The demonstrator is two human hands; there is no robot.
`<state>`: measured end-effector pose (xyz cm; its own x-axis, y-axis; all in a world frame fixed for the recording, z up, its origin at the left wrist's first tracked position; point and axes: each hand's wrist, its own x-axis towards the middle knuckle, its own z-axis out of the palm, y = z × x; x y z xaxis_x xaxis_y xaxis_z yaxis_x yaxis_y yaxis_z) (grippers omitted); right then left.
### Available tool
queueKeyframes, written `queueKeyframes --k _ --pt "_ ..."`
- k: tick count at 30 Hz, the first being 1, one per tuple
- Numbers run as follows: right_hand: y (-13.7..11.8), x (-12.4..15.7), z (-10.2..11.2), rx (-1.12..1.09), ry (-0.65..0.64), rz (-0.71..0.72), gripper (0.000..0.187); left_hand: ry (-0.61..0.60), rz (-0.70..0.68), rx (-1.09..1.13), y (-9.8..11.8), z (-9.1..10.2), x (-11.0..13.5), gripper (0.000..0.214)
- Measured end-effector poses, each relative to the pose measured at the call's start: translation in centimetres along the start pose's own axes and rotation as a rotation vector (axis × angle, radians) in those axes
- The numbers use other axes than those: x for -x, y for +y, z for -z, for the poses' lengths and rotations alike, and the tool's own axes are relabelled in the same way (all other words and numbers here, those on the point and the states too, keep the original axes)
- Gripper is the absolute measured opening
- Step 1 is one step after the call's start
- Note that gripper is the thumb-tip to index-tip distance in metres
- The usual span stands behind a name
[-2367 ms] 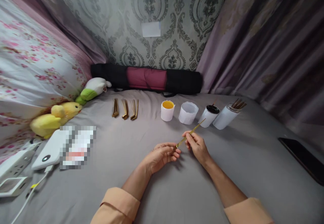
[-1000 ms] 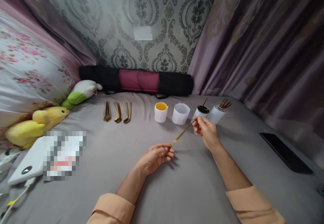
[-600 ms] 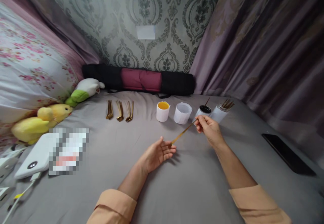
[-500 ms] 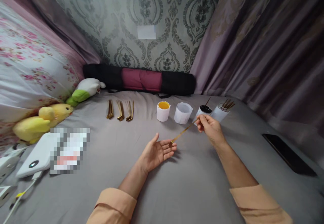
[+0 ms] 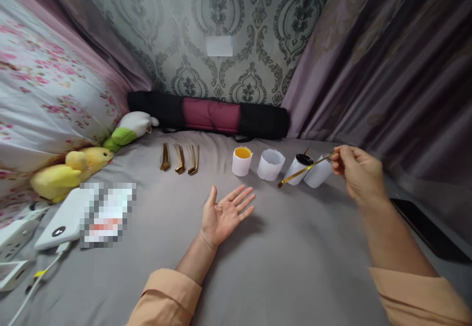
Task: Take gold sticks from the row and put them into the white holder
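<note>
My right hand [image 5: 359, 173] pinches the thin end of a slender gold-coloured stick [image 5: 304, 169]. Its wider, darker tip points down and left, in front of the white-wrapped jars; its exact kind is unclear. Palm up, my left hand [image 5: 228, 213] is held over the grey sheet with its fingers spread and nothing in it. Behind the stick stands a jar with a dark inside [image 5: 295, 176] and a thin stick poking out. Beside it, a wrapped jar [image 5: 317, 174] is partly covered by my right hand. Farther left are a pale jar [image 5: 271, 166] and one with a yellow inside [image 5: 241, 163].
Three bunches of gold-coloured sticks [image 5: 179, 160] lie left of the jars. A black and maroon roll [image 5: 210, 115] rests against the wall. Plush toys [image 5: 70, 173] and a white power bank [image 5: 66, 222] are at left; a black phone [image 5: 427, 227] lies at right.
My right hand has moved right and up with the stick, so its tip has left my left fingers. The left hand has opened wider. The view has shifted slightly.
</note>
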<state>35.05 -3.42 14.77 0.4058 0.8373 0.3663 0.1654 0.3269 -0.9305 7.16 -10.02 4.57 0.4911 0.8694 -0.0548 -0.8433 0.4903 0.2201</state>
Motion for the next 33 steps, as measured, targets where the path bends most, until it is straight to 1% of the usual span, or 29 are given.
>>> queueKeyframes --k 7,13,17,27,33 --pt "-1.6 -2.2 1.6 0.15 0.131 0.161 0.019 0.033 -0.056 -0.046 0.1 -1.0 0.3 0.07" --pt "-2.4 -4.1 2.3 0.28 0.231 0.214 0.016 0.03 -0.078 -0.051 0.3 -1.2 0.3 0.072" --pt "-2.5 -5.4 2.7 0.36 0.277 0.247 0.019 0.012 -0.095 -0.049 0.4 -0.9 0.3 0.075" --pt "-1.9 -7.0 2.8 0.493 0.329 0.266 0.027 0.049 -0.115 -0.03 0.7 -0.7 0.1 0.071" --pt "-1.6 -7.7 2.8 0.601 0.297 0.27 0.033 0.084 -0.136 -0.004 0.7 -0.4 -0.2 0.069"
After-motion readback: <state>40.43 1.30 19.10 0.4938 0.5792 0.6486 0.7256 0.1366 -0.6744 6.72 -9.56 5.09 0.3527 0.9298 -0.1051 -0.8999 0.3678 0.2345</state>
